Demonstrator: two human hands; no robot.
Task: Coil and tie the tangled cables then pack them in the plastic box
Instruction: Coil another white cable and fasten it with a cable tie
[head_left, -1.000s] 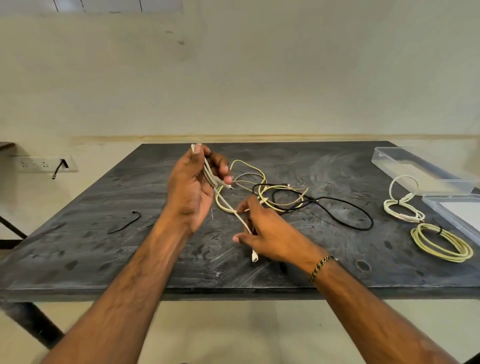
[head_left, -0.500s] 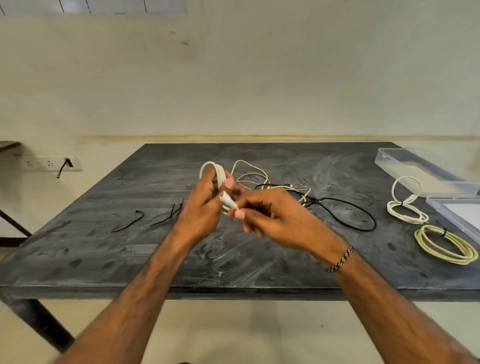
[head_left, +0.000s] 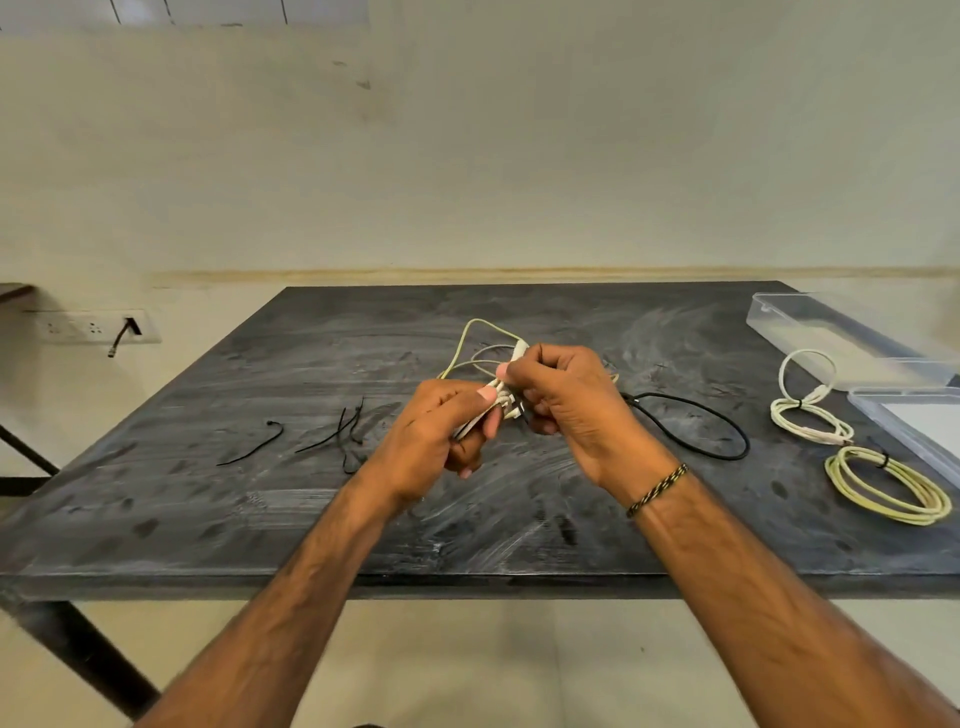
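1. Above the middle of the dark table (head_left: 208, 519), your left hand (head_left: 431, 436) and right hand (head_left: 566, 405) meet, knuckles toward the camera.
2. Your left hand grips a small bundle of white cable (head_left: 493, 408), fingers curled round it and the thumb pressed on top.
3. Your right hand pinches the same bundle from the right, fingers curled; one white end pokes up just above its knuckles.
4. A braided bracelet (head_left: 657, 488) sits on your right wrist.
5. Behind your hands, loose yellow-green cable (head_left: 470, 338) loops on the table; how it joins the bundle is hidden.
6. A black cable (head_left: 727, 431) lies in an open loop just right of your right hand.
7. Black ties (head_left: 348, 431) lie scattered left of your left hand, one more (head_left: 260, 444) further left, apart from the others.
8. At the right, a tied white coil (head_left: 808, 415) and a tied yellow coil (head_left: 888, 491) rest on the table, near each other.
9. The clear plastic box (head_left: 789, 322) stands at the far right corner; its lid (head_left: 909, 415) lies just in front, beside both coils.
10. A wall socket (head_left: 93, 327) with a plug in it is at the left.
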